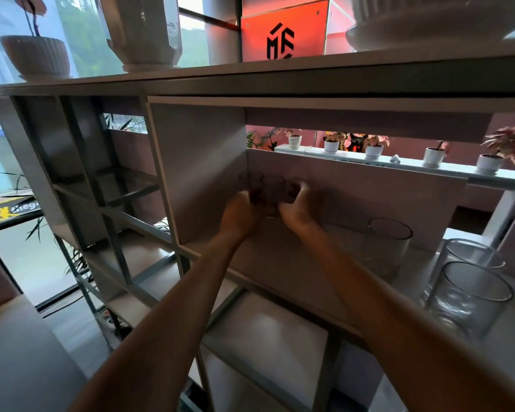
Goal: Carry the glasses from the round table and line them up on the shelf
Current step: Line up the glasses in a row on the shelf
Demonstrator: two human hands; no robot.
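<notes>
High on the left stands a white ribbed pot [36, 55] on a saucer, with a thin dark plant stem [32, 19] rising from it. Just beside it is a tall white vase [144, 31]. Further right there is an orange box [283, 34] with a black logo [280, 41], and then a big white ribbed bowl [422, 28]. Behind, a long pale ledge [428, 171] carries five small white pots [373, 150] in a row, with pink-leaved plants [509, 142]. The window [81, 34] on the left shows green trees. Low on the left lies a dark mat [3, 211] with a yellow figure.
</notes>
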